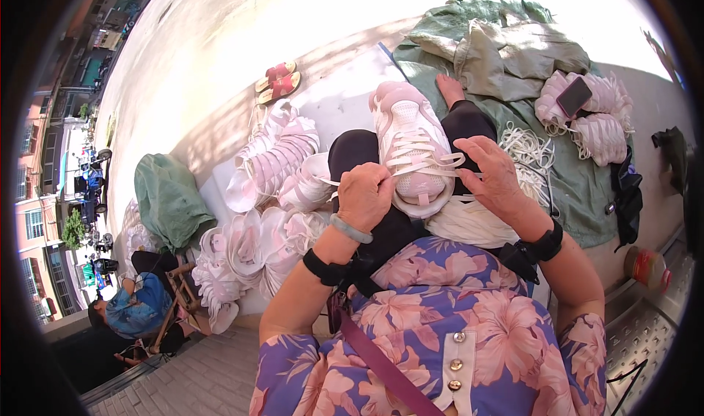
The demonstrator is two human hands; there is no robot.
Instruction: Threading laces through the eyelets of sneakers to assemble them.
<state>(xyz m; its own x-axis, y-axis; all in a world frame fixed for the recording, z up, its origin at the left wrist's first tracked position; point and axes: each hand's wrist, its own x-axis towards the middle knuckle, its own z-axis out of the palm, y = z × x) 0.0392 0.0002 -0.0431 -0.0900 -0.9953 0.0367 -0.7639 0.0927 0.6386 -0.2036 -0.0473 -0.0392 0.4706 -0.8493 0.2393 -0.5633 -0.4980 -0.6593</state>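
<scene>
A pink and white sneaker (411,134) rests on my lap between my knees, its heel toward me. White shoelace (412,149) crosses its tongue in several rows. My left hand (364,196) is closed at the shoe's left side, pinching one lace end that sticks out past the fist. At the right side, my right hand (493,178) has its thumb and bent fingers around the other lace end, with the index finger held apart. The lace stretches between both hands across the shoe's opening.
Nested pink-white sneakers (268,152) lie left on a pale sheet. Loose white laces (526,159) are bundled at right on a green cloth (579,196). A phone (573,96) lies on more shoes. Red sandals (279,82), a green sack (170,202), a jar (647,268) and a seated person (138,304) surround me.
</scene>
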